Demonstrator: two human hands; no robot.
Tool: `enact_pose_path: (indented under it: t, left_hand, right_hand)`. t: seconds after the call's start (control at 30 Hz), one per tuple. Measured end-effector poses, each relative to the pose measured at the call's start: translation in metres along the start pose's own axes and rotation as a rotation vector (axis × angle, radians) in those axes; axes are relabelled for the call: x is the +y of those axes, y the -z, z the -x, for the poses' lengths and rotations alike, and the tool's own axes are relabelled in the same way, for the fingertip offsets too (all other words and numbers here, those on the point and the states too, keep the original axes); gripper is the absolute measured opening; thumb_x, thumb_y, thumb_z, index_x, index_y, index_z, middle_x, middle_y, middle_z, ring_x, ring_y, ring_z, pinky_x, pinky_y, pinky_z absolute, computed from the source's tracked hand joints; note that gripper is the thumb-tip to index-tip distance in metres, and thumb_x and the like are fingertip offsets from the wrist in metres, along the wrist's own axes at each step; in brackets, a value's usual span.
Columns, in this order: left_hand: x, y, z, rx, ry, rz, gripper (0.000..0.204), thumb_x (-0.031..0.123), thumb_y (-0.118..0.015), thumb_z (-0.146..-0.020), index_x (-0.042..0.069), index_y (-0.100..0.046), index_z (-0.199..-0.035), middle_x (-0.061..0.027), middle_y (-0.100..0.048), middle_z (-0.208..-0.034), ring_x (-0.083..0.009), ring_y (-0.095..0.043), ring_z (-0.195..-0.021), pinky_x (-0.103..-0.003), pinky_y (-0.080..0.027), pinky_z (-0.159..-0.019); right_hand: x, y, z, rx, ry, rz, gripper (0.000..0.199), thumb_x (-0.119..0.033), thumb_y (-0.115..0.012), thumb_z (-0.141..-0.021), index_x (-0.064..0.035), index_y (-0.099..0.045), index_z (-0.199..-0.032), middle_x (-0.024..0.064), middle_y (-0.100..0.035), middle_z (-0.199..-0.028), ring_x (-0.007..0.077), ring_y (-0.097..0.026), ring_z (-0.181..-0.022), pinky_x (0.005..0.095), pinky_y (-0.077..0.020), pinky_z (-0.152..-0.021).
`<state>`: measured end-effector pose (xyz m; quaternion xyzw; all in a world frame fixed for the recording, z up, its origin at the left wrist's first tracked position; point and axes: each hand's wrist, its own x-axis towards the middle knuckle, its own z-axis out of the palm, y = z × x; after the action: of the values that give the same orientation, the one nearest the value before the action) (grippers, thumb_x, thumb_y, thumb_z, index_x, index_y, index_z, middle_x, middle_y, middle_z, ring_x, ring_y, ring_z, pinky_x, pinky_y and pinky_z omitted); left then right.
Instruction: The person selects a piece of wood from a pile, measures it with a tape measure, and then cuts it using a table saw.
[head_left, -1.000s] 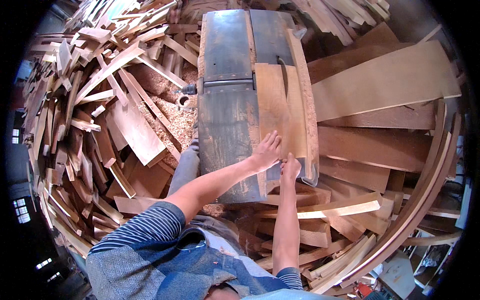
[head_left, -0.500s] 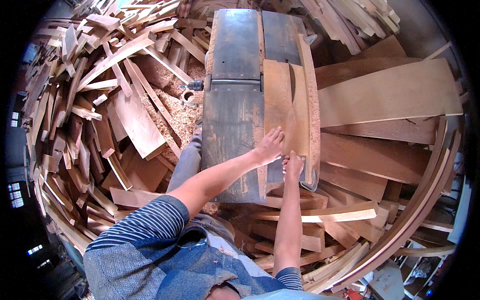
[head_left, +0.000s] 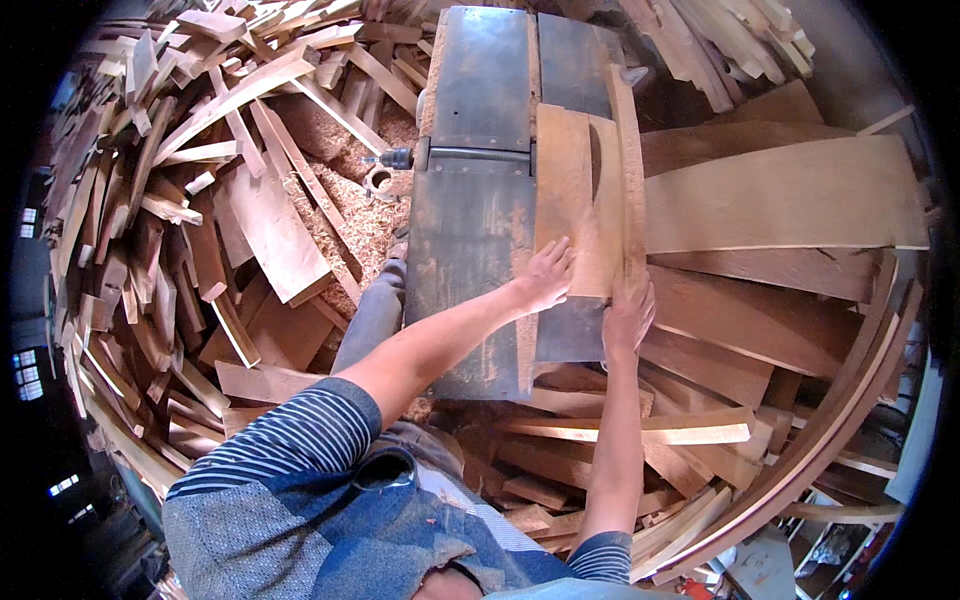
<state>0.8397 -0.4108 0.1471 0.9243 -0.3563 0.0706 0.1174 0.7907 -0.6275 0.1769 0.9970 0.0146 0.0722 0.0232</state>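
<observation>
A pale wooden board (head_left: 562, 185) lies lengthwise on the dark metal bed (head_left: 465, 240) of a planing machine. Along its right side runs a second, narrower wooden piece (head_left: 607, 190), with a dark curved gap between the two at the far part. My left hand (head_left: 546, 274) rests on the board near its near end, palm down with fingers stretched forward. My right hand (head_left: 628, 312) is at the near end of the dusty wooden fence (head_left: 629, 180), fingers extended over it and thumb on the left. Its palm and what lies beneath are hidden.
The cutter slot (head_left: 480, 155) crosses the bed left of the board. Wood offcuts (head_left: 190, 200) and shavings (head_left: 375, 225) heap up on the left. Wide planks (head_left: 780, 195) fan out on the right; more wood pieces (head_left: 620, 430) lie below the machine's near end.
My right hand has moved right from the board's near end to the fence, its fingers loosening from a closed shape. My left hand stays on the board. The view has shifted slightly.
</observation>
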Motion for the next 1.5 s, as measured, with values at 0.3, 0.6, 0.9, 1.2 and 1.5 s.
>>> enact_pose_path:
  t: [0.3,0.6,0.9,1.2,1.5]
  left_hand:
    - [-0.012,0.004,-0.009,-0.109,0.008,0.026,0.076,0.04,-0.083,-0.077,-0.01,-0.061,-0.129,-0.0218,-0.057,-0.14,-0.0401,-0.046,-0.14,-0.047,-0.035,-0.119]
    - [-0.023,0.002,-0.017,-0.06,0.023,-0.016,0.078,0.042,-0.081,-0.079,-0.013,-0.061,-0.13,-0.0228,-0.06,-0.137,-0.0401,-0.046,-0.14,-0.046,-0.035,-0.118]
    - [-0.038,0.003,-0.033,-0.089,0.037,-0.04,0.066,0.04,-0.081,-0.077,-0.006,-0.07,-0.122,-0.023,-0.059,-0.141,-0.0415,-0.045,-0.141,-0.049,-0.034,-0.116]
    - [-0.057,0.005,-0.053,-0.179,0.051,-0.076,0.069,0.038,-0.082,-0.077,-0.008,-0.067,-0.125,-0.0233,-0.058,-0.141,-0.0417,-0.046,-0.14,-0.049,-0.035,-0.117]
    - [-0.074,0.0,-0.072,-0.214,0.06,-0.121,0.066,0.041,-0.08,-0.079,-0.005,-0.069,-0.125,-0.0221,-0.058,-0.142,-0.0418,-0.044,-0.142,-0.051,-0.032,-0.118]
  right_hand:
    - [0.011,-0.004,-0.039,-0.07,0.078,-0.006,0.069,-0.017,-0.084,-0.076,-0.0247,-0.061,-0.14,0.0179,-0.043,-0.154,0.0389,-0.045,-0.138,0.0518,-0.0406,-0.113]
    - [0.013,-0.012,-0.057,-0.092,0.123,0.029,0.07,-0.019,-0.083,-0.077,-0.0256,-0.06,-0.142,0.0169,-0.045,-0.154,0.0372,-0.045,-0.139,0.0512,-0.04,-0.112]
    - [0.018,-0.032,-0.078,-0.044,0.147,0.112,0.077,-0.02,-0.087,-0.072,-0.028,-0.059,-0.143,0.013,-0.045,-0.154,0.0362,-0.048,-0.136,0.0498,-0.0419,-0.109]
    - [0.008,-0.021,-0.11,-0.128,0.142,0.095,0.052,-0.023,-0.066,-0.091,-0.0278,-0.06,-0.142,0.0143,-0.046,-0.155,0.0357,-0.052,-0.133,0.0507,-0.0409,-0.109]
    - [0.004,-0.024,-0.136,-0.179,0.102,0.109,0.058,-0.023,-0.073,-0.087,-0.0299,-0.059,-0.142,0.0119,-0.046,-0.155,0.0344,-0.05,-0.136,0.0517,-0.0433,-0.108]
